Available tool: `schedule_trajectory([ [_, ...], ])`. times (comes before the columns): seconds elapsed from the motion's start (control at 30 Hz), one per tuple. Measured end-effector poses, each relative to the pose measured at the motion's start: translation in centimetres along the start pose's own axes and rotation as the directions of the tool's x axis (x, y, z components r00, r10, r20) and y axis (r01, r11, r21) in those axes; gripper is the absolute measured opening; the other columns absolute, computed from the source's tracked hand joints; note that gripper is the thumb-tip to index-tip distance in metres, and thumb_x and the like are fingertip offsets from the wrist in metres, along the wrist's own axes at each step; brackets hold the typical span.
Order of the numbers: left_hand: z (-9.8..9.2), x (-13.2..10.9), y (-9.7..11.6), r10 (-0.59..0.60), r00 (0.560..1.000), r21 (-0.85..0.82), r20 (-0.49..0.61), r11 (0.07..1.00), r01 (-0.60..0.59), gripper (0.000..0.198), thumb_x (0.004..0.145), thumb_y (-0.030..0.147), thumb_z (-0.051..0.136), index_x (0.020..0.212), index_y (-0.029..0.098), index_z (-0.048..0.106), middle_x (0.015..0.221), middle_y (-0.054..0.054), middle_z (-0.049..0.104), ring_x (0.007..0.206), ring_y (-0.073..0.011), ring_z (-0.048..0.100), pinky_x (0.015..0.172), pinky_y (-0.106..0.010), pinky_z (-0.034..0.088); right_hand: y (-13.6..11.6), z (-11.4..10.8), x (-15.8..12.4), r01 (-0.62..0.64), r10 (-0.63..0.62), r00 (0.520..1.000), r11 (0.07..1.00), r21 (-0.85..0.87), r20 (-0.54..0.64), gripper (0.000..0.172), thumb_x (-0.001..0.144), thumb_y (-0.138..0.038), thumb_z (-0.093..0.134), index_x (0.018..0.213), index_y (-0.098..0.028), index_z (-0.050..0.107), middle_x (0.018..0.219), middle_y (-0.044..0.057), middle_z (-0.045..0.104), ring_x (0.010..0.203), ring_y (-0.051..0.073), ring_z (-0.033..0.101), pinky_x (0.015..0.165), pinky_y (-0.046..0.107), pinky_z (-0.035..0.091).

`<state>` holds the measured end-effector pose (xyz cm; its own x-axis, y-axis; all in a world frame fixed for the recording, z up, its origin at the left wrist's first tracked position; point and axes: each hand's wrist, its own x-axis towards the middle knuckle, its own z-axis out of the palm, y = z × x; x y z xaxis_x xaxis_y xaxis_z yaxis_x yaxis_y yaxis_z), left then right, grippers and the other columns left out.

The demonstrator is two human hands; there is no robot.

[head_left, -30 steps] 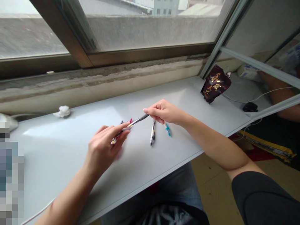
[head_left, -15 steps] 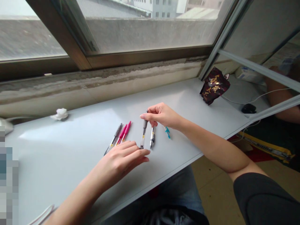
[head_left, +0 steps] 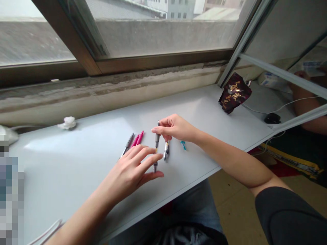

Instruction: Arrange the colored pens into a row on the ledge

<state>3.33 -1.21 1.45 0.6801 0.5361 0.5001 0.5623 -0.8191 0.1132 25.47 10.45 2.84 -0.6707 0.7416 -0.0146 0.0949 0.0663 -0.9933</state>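
Several pens lie in a row on the white desk point(head_left: 76, 163). My right hand point(head_left: 176, 128) pinches the top end of a grey pen point(head_left: 156, 144) that lies lengthwise toward me. My left hand point(head_left: 133, 172) has its fingers spread, and its fingertips touch the lower end of that same pen. To the left lie a grey pen point(head_left: 127, 143) and two pink pens point(head_left: 137, 139), partly hidden by my left fingers. Just right of the held pen is a black-and-white pen point(head_left: 166, 151), and a teal pen point(head_left: 183, 145) shows under my right wrist.
A crumpled white tissue point(head_left: 67, 123) lies at the back left. A dark red snack bag point(head_left: 234, 92) stands at the back right by a metal partition frame point(head_left: 281, 73). Beyond it are a black mouse point(head_left: 272, 118), a cable and another person's arm point(head_left: 310, 112).
My right hand brought the grey pen from pointing sideways in the air down onto the desk, in line with the others. My left hand let go of the left pens and moved to its lower end.
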Motion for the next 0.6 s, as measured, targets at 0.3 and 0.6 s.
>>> schedule_trajectory([
  [0.3, -0.1, -0.3, 0.1, -0.032, 0.998, 0.023, -0.057, 0.999, 0.033, 0.048, 0.101, 0.048, 0.073, 0.136, 0.016, 0.065, 0.14, -0.021, 0.063, 0.124, -0.0337, 0.067, 0.107, -0.052, 0.06, -0.6, -0.2, -0.2, -0.001, 0.002, 1.0, 1.0, -0.024, 0.024, 0.051, 0.087, -0.054, 0.083, 0.063, -0.017, 0.059, 0.057, 0.0, 0.067, 0.053, 0.009, 0.057, 0.054, 0.022, 0.045],
  [0.6, -0.6, 0.2, 0.4, 0.046, 0.995, 0.072, -0.091, 0.997, -0.039, 0.039, 0.1, 0.037, 0.078, 0.129, 0.014, 0.068, 0.135, -0.022, 0.072, 0.122, -0.0335, 0.074, 0.101, -0.048, 0.063, -1.2, -0.4, -0.7, 0.017, -0.017, 1.0, 0.999, -0.049, 0.019, 0.048, 0.089, -0.054, 0.082, 0.066, -0.017, 0.06, 0.059, 0.0, 0.068, 0.055, 0.009, 0.059, 0.054, 0.022, 0.046],
])
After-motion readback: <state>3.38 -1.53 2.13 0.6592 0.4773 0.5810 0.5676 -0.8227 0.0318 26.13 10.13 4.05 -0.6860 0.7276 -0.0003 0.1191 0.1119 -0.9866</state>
